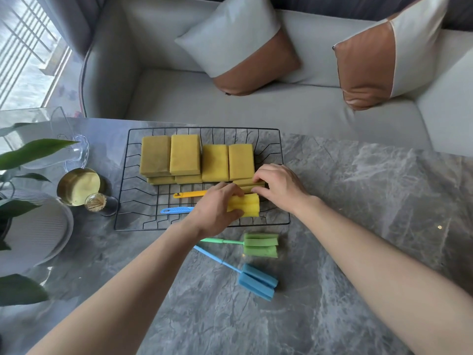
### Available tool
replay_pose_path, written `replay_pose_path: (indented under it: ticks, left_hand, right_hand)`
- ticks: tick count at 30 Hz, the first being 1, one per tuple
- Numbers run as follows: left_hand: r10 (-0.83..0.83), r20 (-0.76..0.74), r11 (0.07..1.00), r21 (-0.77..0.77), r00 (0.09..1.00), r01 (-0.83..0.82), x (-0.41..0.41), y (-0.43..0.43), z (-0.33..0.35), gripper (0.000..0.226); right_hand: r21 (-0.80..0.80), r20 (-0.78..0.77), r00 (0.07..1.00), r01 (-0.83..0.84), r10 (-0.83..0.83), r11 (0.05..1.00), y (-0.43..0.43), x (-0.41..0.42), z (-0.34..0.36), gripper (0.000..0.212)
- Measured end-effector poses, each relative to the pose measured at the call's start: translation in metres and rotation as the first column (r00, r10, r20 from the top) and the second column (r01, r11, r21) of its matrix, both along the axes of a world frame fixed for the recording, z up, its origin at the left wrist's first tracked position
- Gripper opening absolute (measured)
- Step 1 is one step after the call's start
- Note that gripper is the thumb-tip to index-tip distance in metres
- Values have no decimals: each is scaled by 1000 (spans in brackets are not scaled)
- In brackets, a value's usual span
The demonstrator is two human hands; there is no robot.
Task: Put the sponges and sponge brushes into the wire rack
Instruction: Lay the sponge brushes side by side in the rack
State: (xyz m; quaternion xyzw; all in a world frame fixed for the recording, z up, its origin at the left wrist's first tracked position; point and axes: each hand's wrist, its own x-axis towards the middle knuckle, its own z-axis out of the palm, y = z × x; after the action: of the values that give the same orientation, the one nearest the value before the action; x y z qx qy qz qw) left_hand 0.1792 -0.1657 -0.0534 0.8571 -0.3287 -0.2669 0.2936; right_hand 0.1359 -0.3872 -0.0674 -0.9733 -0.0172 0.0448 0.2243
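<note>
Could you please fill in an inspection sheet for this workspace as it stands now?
Surface: grey marble table.
Job's things: wire rack holds yellow sponges, an orange handle, a blue handle; green sponge brush and blue sponge brush lie on the table.
Clutter: gold tin, plant, clear jug.
Grippers: left hand grips a yellow brush head; right hand touches it.
Cables: nothing seen.
Surroundings: grey sofa, cushions.

Sponges (197, 160) fill the wire rack's (122, 175) far half; two sponge brushes (258, 262) lie on the table (358, 213) before its near edge.
</note>
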Motion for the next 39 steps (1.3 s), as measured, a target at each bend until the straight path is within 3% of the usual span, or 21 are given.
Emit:
replay_pose_path:
  ticks: [8,15,19,22,25,29,34,39]
  left_hand:
    - [22,-25,999,44,999,-21,4,-16,-10,46]
    - [43,-13,999,-24,999,-43,0,-31,-16,23]
    - [68,49,997,36,996,-70,-3,-31,-21,31]
    - [76,107,995,58,991,-83,-2,-28,-20,46]
    - [80,126,995,48,989,-86,2,-21,-20,57]
    - [87,107,994,54,990,-93,3,-17,-19,51]
    - [73,121,996,33,990,-78,-3,-12,-4,39]
    - [101,181,985,-154,978,-73,-32,23,22,32]
  right_hand:
    - [16,-18,1000,11,-10,1000,1,0,2,17]
    - [20,-53,999,-7,8,1000,0,-2,3,17]
    - [12,-47,998,-34,35,999,-2,-3,3,19]
    - [-56,-25,997,-73,72,996,-4,-7,4,29]
    - [-97,-32,995,-92,89,991,-8,-15,7,51]
    - [-154,-71,990,-129,119,980,-11,-22,8,64]
    - [-162,-5,997,-80,81,983,-2,-29,16,59]
    - [-9,210,971,122,-118,992,9,-74,32,41]
